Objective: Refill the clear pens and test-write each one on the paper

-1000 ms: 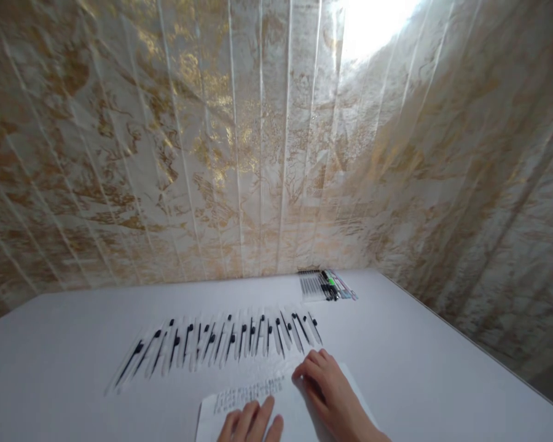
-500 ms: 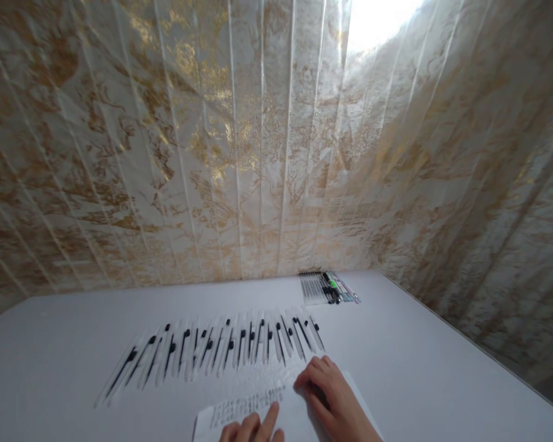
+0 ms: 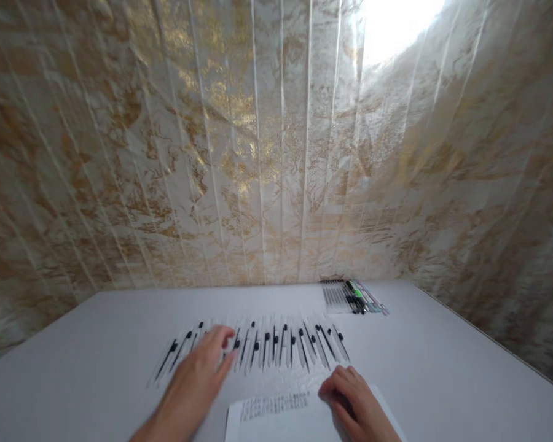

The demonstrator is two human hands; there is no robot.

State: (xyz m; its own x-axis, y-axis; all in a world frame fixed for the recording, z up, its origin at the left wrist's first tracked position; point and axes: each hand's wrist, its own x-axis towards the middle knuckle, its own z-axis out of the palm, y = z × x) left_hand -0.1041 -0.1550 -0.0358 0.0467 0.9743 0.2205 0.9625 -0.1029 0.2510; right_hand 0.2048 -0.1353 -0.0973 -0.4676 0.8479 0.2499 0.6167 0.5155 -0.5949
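Clear-and-black plastic pens, lower centre, look light, best pinched mid-barrel; left hand loosely spread, seemingly empty; right hand curled, hold unclear.

The left hand is blurred and hides some of the pens on the left. The near part of the paper is cut off by the bottom edge, its writing too small to read

The white counter bears a row of pens, sheets of paper at its near edge, and assorted pens by its far edge.
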